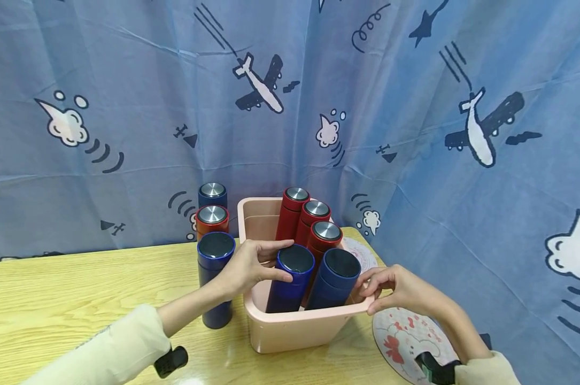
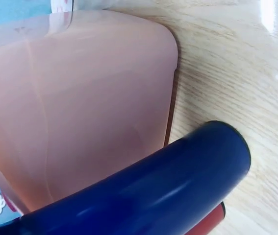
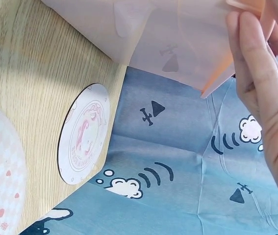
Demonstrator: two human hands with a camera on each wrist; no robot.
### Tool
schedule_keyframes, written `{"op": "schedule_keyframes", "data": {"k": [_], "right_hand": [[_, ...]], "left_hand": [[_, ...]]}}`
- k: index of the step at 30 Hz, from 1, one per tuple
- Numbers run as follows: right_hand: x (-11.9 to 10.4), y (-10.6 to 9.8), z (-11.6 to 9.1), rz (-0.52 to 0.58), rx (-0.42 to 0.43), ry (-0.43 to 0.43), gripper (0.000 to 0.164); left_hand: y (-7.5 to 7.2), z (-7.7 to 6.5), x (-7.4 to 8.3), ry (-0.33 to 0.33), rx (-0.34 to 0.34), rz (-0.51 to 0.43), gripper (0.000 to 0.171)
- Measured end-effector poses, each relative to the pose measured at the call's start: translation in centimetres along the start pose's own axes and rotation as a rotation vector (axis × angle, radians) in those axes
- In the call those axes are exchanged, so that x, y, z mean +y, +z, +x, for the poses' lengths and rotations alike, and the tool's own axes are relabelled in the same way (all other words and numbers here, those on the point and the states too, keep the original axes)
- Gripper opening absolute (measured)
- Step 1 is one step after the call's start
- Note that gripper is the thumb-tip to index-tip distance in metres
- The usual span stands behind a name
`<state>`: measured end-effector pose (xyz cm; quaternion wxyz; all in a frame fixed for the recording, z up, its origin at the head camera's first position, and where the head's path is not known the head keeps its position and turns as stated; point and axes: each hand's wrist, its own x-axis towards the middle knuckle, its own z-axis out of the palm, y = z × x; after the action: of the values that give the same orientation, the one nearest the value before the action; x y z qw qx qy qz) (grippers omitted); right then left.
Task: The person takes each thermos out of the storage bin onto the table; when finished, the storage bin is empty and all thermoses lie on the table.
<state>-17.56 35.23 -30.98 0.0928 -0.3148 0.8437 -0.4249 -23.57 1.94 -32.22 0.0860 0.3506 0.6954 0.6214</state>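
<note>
A pink plastic bin (image 1: 294, 331) stands on the table with several thermos bottles upright or leaning inside. Near its front left corner, my left hand (image 1: 251, 264) holds a bright blue thermos bottle (image 1: 290, 286), thumb on the near side and fingers behind its top. My right hand (image 1: 400, 289) pinches the bin's right rim near the front corner. Beside that hand leans a dark blue thermos bottle (image 1: 334, 280). Three red ones, including a red thermos bottle (image 1: 290, 216), stand behind. In the left wrist view, my left hand is out of sight.
Left of the bin, a blue thermos bottle (image 1: 215, 272), an orange-red one (image 1: 213, 220) and another dark blue one (image 1: 213, 197) stand in a row. Round printed mats (image 1: 410, 337) lie on the right of the wooden table (image 1: 102, 289). A blue patterned curtain (image 1: 140, 107) hangs behind.
</note>
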Motion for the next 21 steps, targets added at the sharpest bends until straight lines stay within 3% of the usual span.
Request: {"op": "schedule_keyframes", "data": {"k": [12, 21], "right_hand": [[-0.06, 0.21, -0.16, 0.002, -0.001, -0.018, 0.018], [-0.16, 0.18, 0.01, -0.01, -0.003, -0.046, 0.018]], "left_hand": [[-0.22, 0.17, 0.21, -0.123, -0.037, -0.122, 0.065], [-0.37, 0.45, 0.4, -0.11, -0.063, -0.079, 0.063]]}}
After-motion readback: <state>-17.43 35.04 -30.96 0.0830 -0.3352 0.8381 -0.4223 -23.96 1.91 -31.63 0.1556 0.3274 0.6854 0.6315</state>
